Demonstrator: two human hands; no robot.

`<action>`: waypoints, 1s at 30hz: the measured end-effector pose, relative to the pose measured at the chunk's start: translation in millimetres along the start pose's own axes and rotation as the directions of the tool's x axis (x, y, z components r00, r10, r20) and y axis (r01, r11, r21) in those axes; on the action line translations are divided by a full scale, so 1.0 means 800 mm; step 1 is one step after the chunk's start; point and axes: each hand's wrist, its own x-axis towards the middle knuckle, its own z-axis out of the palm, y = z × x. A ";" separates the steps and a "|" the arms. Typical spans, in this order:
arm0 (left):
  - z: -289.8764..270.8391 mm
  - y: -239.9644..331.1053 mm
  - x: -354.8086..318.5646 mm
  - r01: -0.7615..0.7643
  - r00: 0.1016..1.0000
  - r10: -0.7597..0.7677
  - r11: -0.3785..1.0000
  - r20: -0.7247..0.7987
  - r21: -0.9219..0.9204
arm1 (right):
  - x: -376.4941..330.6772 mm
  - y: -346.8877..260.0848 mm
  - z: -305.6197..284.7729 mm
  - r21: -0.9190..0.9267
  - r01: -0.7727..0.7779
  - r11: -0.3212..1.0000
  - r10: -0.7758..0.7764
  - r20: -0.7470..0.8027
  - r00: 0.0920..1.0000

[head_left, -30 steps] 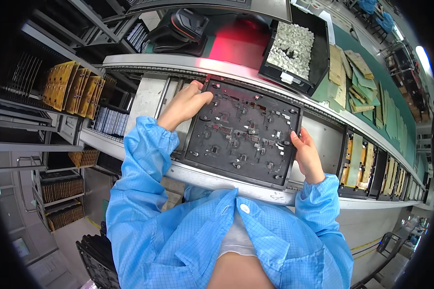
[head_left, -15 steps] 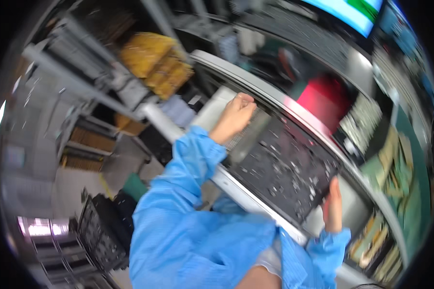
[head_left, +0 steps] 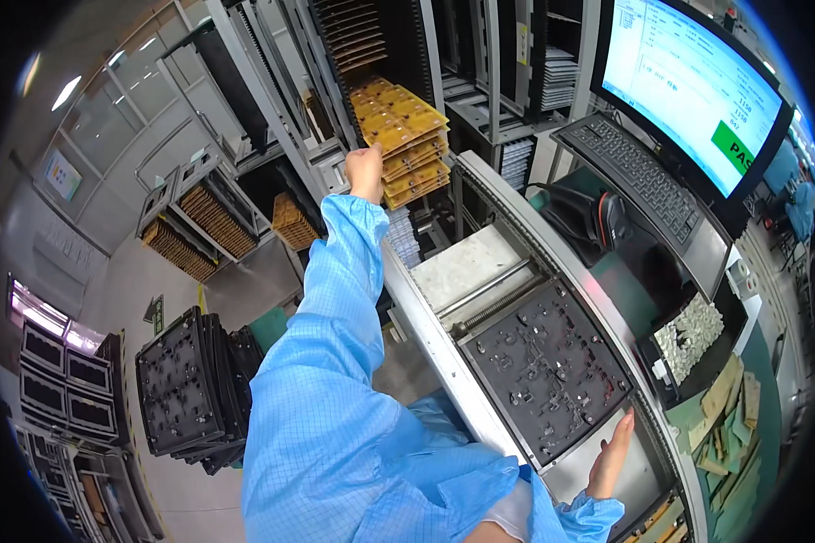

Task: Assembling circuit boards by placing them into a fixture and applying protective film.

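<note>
My left hand [head_left: 365,172] reaches out to a stack of yellow circuit boards [head_left: 398,122] in a rack, its curled fingers closed on the near left edge of an upper board. Fingertips on the board's far side are hidden. My right hand [head_left: 611,457] is open with fingers straight, beside the near right corner of a black fixture tray [head_left: 545,366]. That tray rests on a metal conveyor [head_left: 466,276] and carries many small metal parts and cut-outs. No circuit board lies on it.
A monitor [head_left: 693,90], keyboard [head_left: 632,167] and black-and-red scanner [head_left: 607,217] stand beyond the conveyor rail. A box of small pale parts [head_left: 688,339] sits at right, near green and tan strips [head_left: 729,416]. Stacked black trays [head_left: 186,385] and board racks [head_left: 204,217] are at left.
My left hand has moved from above the far end of the fixture tray to the yellow boards. My right hand stays beside the tray. The view has turned toward the rack.
</note>
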 end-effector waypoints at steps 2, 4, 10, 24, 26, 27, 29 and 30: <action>0.006 0.007 -0.003 0.068 0.997 -0.066 0.997 0.035 -0.045 | -0.001 0.000 0.000 -0.015 -0.006 1.000 0.005 -0.041 0.999; -0.001 0.014 0.011 0.156 0.985 -0.164 0.977 -0.044 -0.147 | 0.001 0.001 0.002 -0.025 0.016 1.000 -0.015 0.021 1.000; -0.036 0.031 -0.008 0.455 0.867 -0.332 0.831 0.371 -0.320 | 0.013 0.016 -0.005 -0.053 0.012 0.999 -0.011 0.013 1.000; -0.058 0.014 -0.031 0.443 0.859 -0.265 0.813 0.438 -0.378 | -0.009 -0.247 0.175 0.196 0.494 0.847 -0.500 0.609 0.615; -0.057 0.014 -0.038 0.443 0.857 -0.257 0.810 0.447 -0.383 | 0.033 -0.283 0.264 0.259 0.426 0.867 -0.454 0.764 0.458; -0.064 0.011 -0.036 0.437 0.862 -0.256 0.813 0.438 -0.386 | 0.036 -0.306 0.316 0.279 0.371 0.886 -0.428 0.800 0.420; -0.053 0.015 -0.043 0.463 0.845 -0.278 0.809 0.458 -0.363 | 0.072 -0.337 0.407 0.293 0.185 0.938 -0.346 0.816 0.462; -0.045 0.017 -0.046 0.460 0.845 -0.280 0.814 0.456 -0.354 | 0.086 -0.348 0.446 0.328 0.125 0.936 -0.345 0.796 0.497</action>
